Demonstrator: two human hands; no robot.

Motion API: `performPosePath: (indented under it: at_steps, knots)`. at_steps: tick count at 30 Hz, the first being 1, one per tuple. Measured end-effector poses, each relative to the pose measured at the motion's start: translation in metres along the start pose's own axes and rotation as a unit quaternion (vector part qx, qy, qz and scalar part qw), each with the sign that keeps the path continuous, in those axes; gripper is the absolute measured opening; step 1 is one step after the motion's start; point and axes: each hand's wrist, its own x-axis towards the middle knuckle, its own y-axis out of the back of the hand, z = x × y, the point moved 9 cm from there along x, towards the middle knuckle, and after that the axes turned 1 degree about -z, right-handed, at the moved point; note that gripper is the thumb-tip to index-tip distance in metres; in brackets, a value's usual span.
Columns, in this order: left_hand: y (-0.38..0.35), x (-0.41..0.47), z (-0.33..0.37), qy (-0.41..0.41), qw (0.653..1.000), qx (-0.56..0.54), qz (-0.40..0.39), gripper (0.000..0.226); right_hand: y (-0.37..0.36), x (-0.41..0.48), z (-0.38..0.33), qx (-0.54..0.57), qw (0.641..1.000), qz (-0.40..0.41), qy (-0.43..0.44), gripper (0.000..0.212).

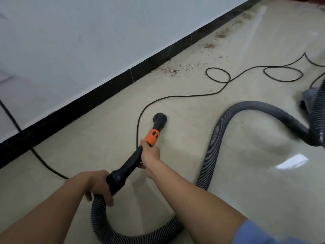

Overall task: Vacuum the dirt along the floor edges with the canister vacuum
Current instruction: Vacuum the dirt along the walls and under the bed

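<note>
1. Gripping the black plastic wand (130, 164), the right hand (150, 154) has its fingers curled round it just below the orange collar (152, 137). The left hand (98, 184) grips the thick rear end, where the ribbed grey hose (211, 148) joins.
2. The round black nozzle (160, 118) points down at the floor (246, 173), apart from the baseboard (88, 103) and well short of the dirt (175, 69).
3. The hose makes a loop under the arms and curves to the canister (311, 97), which is blurred at the right edge.
4. The brown, crumbly dirt lies scattered along the glossy black baseboard, under a white wall (70, 41).
5. A thin black cord (175, 96) loops over the shiny beige tiles, between the nozzle and the dirt.
</note>
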Motion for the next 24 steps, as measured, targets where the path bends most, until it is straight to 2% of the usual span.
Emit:
performPosePath:
  at_steps: [3,7,10,14,17,19,21,24]
  knots:
    - [0.001,-0.003,-0.004,-0.007,1.000,-0.011,0.026,0.045,-0.002,-0.001,0.008,-0.003,1.000,0.013,-0.001,0.031]
    - [0.017,-0.002,0.011,-0.031,0.994,0.056,0.089,0.046,0.035,-0.015,0.034,0.021,0.991,0.130,0.010,0.044]
    - [0.026,-0.003,0.016,-0.025,0.989,0.098,0.112,0.046,0.046,-0.024,0.059,0.081,0.983,0.168,-0.005,0.046]
    - [0.010,-0.010,-0.023,0.022,0.991,0.107,0.083,0.053,0.008,-0.032,0.087,0.088,0.990,0.101,-0.041,0.042]
    - [-0.010,-0.026,-0.064,0.055,0.995,0.041,0.067,0.060,-0.038,-0.030,0.090,0.049,0.998,-0.005,-0.048,0.034]
    - [-0.015,-0.034,-0.081,0.074,0.993,0.009,0.092,0.055,-0.058,-0.030,0.085,0.037,0.997,-0.046,-0.050,0.036]
    - [-0.012,-0.036,-0.083,0.071,0.991,-0.006,0.116,0.051,-0.059,-0.027,0.080,0.031,0.998,-0.037,-0.041,0.044]
    - [0.002,-0.030,-0.065,0.047,0.987,0.004,0.151,0.046,-0.030,-0.027,0.078,0.021,0.999,0.039,-0.032,0.042]
